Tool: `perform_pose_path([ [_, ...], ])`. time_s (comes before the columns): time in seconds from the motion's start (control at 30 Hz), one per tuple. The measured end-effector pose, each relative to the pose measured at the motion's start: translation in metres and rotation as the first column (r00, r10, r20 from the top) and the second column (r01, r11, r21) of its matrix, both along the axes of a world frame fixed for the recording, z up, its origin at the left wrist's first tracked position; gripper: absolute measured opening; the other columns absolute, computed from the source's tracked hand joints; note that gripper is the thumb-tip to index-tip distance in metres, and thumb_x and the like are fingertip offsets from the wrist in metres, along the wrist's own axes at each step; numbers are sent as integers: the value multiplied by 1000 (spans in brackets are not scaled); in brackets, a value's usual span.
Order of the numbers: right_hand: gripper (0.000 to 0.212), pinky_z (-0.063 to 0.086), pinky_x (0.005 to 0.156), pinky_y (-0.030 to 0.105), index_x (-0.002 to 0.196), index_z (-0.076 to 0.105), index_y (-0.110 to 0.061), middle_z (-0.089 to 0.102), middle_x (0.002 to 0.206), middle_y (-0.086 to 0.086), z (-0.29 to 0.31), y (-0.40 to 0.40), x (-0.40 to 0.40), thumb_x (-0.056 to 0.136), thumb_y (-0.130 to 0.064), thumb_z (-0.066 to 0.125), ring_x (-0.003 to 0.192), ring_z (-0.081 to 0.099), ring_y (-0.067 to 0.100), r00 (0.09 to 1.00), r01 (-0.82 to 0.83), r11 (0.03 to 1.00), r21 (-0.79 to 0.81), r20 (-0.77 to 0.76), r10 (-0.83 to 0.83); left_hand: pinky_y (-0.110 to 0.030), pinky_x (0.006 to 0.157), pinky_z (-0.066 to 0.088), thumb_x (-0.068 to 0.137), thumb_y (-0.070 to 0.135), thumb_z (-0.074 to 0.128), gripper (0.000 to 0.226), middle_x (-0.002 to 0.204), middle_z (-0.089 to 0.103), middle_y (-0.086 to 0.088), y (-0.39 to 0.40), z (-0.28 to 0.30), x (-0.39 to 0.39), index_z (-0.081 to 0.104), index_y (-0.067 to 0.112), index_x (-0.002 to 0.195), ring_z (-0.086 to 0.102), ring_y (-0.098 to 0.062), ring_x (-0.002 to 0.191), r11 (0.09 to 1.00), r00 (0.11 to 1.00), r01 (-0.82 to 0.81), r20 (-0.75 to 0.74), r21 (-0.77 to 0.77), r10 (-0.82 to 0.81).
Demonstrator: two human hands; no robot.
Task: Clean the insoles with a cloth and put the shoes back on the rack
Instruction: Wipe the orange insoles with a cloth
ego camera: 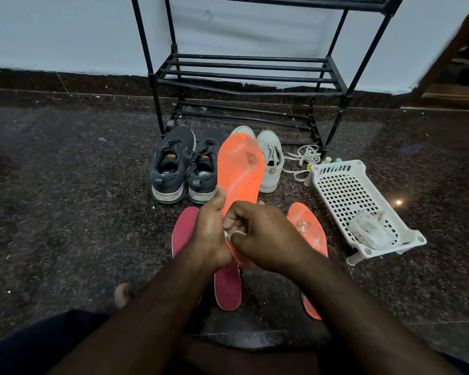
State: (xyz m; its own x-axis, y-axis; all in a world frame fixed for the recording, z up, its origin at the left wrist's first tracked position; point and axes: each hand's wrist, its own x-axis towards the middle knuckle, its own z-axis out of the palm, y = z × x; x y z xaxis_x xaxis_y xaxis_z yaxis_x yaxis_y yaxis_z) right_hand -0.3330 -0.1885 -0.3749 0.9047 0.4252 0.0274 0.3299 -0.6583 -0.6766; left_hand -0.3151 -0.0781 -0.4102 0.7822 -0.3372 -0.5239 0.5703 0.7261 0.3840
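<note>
The flat orange foam insole [240,169] is gripped upright by the left hand [210,231] while the right hand [260,234], fingers curled on what seems a white cloth [229,234], wipes its heel; the stained forefoot is judged next.

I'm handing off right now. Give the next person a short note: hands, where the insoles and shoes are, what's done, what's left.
Left hand grips the raised orange insole; right hand pinches a small white cloth against it.
Second orange insole and two red insoles lie on the floor.
Dark shoes and white shoes stand before the rack, none on it.
Done: insoles out. Left: the held insole shows smudges near the toe; wipe insoles, refit, rack the shoes.
</note>
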Motion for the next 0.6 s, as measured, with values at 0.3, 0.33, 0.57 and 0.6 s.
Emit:
perform_pose_path([
  [0.3, 17, 43, 69, 24, 83, 61, -25, 63, 73, -15, -3, 2, 0, 77, -11, 68, 72, 60, 4, 994, 88, 995, 38, 57, -90, -41, 92, 48, 97, 66, 39, 82, 79, 66, -18, -1, -1, -2, 72, -1, 66, 71, -27, 75, 999, 1000, 15, -20, 32, -14],
  [0.33, 17, 42, 70, 24, 82, 61, -26, 63, 72, -15, -2, 2, -1, 77, -11, 67, 71, 60, 4, 998, 43, 999, 13, 43, -43, -40, 99, 46, 96, 68, 40, 85, 84, 66, -19, 1, -2, -1, 74, -5, 70, 70, -27, 80, 999, 999, 20, -27, 39, -19],
  [0.57, 18, 57, 69, 43, 76, 65, -22, 69, 72, -2, 5, -27, 18, 75, -12, 80, 64, 66, 16, 984, 141, 955, 260, -144, -106, -44, 91, 51, 102, 59, 31, 71, 102, 71, -23, 0, 0, 1, 69, 0, 114, 69, -34, 91, 999, 996, -11, 82, -38, 14],
  [0.6, 16, 58, 70, 48, 77, 66, -21, 70, 73, 3, 6, -32, 23, 75, -13, 80, 66, 68, 25, 974, 219, 913, 344, -136, -182, -45, 95, 47, 103, 58, 31, 69, 104, 71, -22, 0, 0, 1, 68, 2, 117, 67, -33, 93, 999, 995, -21, 96, -46, 25],
])
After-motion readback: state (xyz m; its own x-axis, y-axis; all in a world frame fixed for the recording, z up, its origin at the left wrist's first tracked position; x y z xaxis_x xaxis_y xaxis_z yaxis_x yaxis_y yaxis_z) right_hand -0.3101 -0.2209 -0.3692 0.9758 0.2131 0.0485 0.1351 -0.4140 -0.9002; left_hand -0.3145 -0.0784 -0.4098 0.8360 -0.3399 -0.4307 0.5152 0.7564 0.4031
